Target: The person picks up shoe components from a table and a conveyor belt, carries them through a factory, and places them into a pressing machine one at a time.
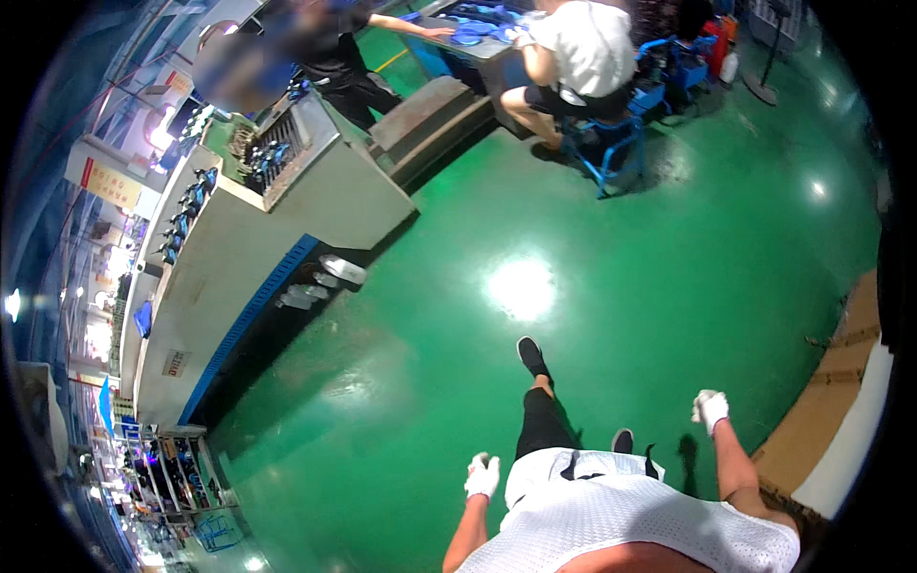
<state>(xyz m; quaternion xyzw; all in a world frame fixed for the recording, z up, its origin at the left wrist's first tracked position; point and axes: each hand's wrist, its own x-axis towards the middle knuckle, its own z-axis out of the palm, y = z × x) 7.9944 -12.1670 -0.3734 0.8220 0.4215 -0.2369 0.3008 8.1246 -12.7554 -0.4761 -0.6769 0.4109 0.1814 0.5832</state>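
My left hand (482,476), in a white glove, hangs beside my left hip over the green floor (430,286). Its fingers are loosely curled in, and no object shows in them. Farther out on the right, my right hand (709,408) wears a white glove too and is closed like a loose fist, with nothing visible in it. Neither hand touches anything. Between them are my white mesh top (630,516) and a white cloth (573,465) tied at the waist. One dark shoe (531,355) is well ahead of the other, mid-stride.
A long beige machine (277,239) carrying blue-black parts runs along the left. Bottles (315,289) lie beneath its edge. A person in white (587,48) sits on a blue chair (611,158) by a worktable; another person (334,57) stands behind. Cardboard (821,411) lines the right.
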